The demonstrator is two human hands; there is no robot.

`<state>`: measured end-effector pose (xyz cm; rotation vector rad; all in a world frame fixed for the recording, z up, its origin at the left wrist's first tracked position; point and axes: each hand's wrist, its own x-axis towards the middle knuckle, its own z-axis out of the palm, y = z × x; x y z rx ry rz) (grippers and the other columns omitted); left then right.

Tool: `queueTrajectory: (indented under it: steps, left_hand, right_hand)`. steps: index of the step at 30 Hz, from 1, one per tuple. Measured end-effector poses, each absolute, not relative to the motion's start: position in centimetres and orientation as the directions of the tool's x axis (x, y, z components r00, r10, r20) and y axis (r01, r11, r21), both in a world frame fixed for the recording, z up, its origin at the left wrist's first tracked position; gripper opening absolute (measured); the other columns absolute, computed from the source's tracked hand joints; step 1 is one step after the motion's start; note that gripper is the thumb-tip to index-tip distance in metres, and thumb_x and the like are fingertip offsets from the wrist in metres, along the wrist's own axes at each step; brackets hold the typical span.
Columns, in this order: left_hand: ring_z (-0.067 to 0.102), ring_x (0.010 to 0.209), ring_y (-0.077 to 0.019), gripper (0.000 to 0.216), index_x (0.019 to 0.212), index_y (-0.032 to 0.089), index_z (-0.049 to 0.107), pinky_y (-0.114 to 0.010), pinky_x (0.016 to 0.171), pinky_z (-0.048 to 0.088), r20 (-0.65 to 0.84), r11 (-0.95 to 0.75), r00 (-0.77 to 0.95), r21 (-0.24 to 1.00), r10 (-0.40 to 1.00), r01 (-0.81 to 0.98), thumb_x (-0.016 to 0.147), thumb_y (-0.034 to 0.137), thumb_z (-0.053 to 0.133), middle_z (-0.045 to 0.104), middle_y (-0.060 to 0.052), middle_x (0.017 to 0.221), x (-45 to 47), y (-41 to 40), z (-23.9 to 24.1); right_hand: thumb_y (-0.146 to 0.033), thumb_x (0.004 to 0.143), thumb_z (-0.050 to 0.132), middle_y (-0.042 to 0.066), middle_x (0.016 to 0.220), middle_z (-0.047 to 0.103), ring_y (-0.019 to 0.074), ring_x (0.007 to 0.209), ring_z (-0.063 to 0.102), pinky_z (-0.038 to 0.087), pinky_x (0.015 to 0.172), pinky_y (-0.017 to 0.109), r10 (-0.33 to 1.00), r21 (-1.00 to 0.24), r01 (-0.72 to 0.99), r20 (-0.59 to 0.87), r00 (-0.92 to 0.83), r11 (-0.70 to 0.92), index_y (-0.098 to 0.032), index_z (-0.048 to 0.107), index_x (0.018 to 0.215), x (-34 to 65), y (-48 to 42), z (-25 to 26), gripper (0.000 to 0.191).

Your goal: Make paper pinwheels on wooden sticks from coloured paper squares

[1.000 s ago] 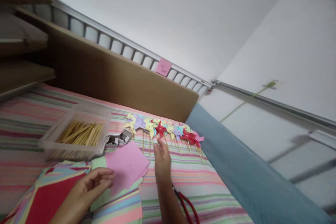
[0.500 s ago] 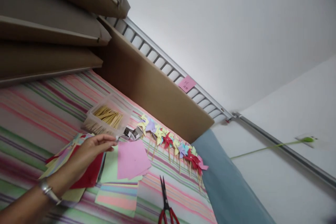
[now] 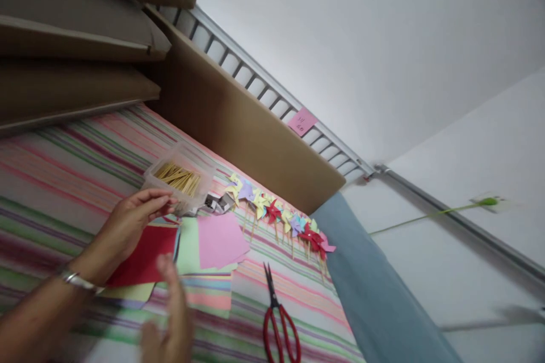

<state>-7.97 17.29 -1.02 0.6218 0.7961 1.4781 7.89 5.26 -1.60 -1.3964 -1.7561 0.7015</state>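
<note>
My left hand (image 3: 138, 215), with a silver bracelet at the wrist, hovers by the near side of a clear plastic box (image 3: 204, 184) of thin wooden sticks (image 3: 179, 177). Its thumb and fingertips are pinched together; anything between them is too small to make out. Below the hand lies red paper (image 3: 155, 255), partly covered by it. My right hand (image 3: 172, 317) is smeared by motion at the bottom, in front of the paper stacks, so its grip is unclear. Pink paper squares (image 3: 223, 241) rest on green ones (image 3: 187, 247), beside a striped-looking stack of coloured paper (image 3: 213, 298).
Red-handled scissors (image 3: 275, 306) lie on the striped cloth (image 3: 323, 329). Several paper pinwheels (image 3: 272, 212) on sticks line the back edge by a brown board (image 3: 247, 136). A small grey-and-black packet (image 3: 219, 203) sits by the box. Brown cushion-like stacks (image 3: 76, 39) rise at left.
My left hand has drawn back leftward and up from the pink paper to beside the stick box. My right hand has entered from the bottom. The view has shifted slightly.
</note>
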Motion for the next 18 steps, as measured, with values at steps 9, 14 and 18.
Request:
queueTrajectory:
  steps: [9,14,18]
  left_hand:
    - [0.059,0.055,-0.0129,0.026,0.072,0.014,0.066,-0.025,0.058,0.046,-0.248,0.242,0.028,0.904,0.968,-0.353,0.053,0.029,0.075,0.069,-0.002,0.064,-9.5,17.6,-1.9]
    - [0.057,0.051,-0.0161,0.017,0.063,0.017,0.063,-0.025,0.05,0.04,-0.211,0.214,0.058,0.976,0.976,-0.047,0.052,0.03,0.066,0.062,0.001,0.051,-9.8,18.2,-4.2]
    - [0.056,0.05,-0.0172,0.011,0.056,0.018,0.061,-0.025,0.048,0.038,-0.224,0.225,0.071,0.974,0.972,-0.001,0.051,0.029,0.063,0.061,0.001,0.048,-10.0,18.3,-4.8]
  right_hand:
    - [-0.011,0.071,0.057,0.002,0.077,0.063,0.0165,0.07,0.06,0.048,0.068,0.027,0.985,-0.845,0.533,0.044,0.167,-0.053,-0.018,0.072,0.089,8.0,10.7,-6.1,0.024]
    - [-0.014,0.066,0.062,-0.002,0.063,0.061,0.0135,0.056,0.056,0.043,0.054,0.023,0.973,-0.835,0.526,-0.046,0.226,-0.162,-0.016,0.071,0.084,6.8,12.9,-7.6,0.02]
    - [-0.021,0.063,0.069,-0.006,0.053,0.056,0.0123,0.05,0.052,0.037,0.049,0.021,0.959,-0.816,0.532,-0.091,0.269,-0.226,-0.019,0.067,0.076,6.5,13.3,-7.6,0.013]
